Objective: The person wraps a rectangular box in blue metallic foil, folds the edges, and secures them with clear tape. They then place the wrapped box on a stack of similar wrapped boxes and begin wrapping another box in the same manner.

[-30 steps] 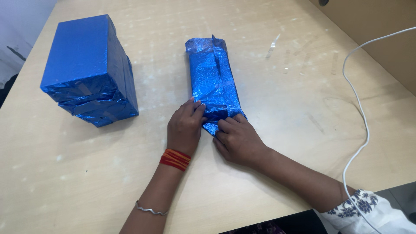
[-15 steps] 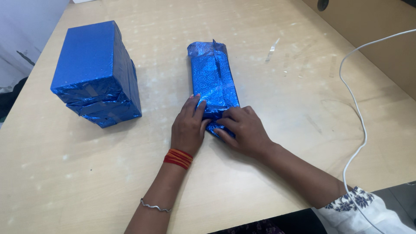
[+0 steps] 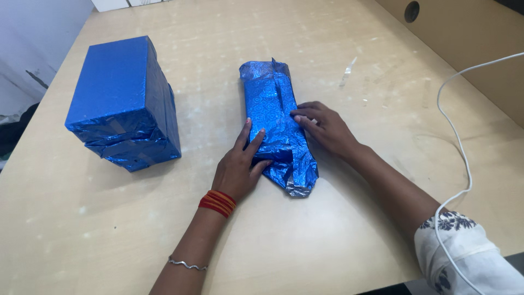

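A long narrow package [image 3: 273, 109] wrapped in shiny blue paper lies on the pale wooden table [image 3: 338, 229], its near end flattened into a loose flap. My left hand [image 3: 240, 166] presses on the package's left side near that end, fingers spread. On the right side my right hand [image 3: 325, 127] rests with its fingertips on the wrapping at mid-length. Neither hand lifts the package.
A larger box [image 3: 123, 104] wrapped in the same blue paper stands at the left. A white cable [image 3: 456, 136] loops along the right side of the table. A small strip of clear tape [image 3: 346, 70] lies beyond the package. A brown board runs along the far right.
My right hand has moved from the near end of the package up to its right side. The near flap now lies uncovered. My left hand stayed at the left side.
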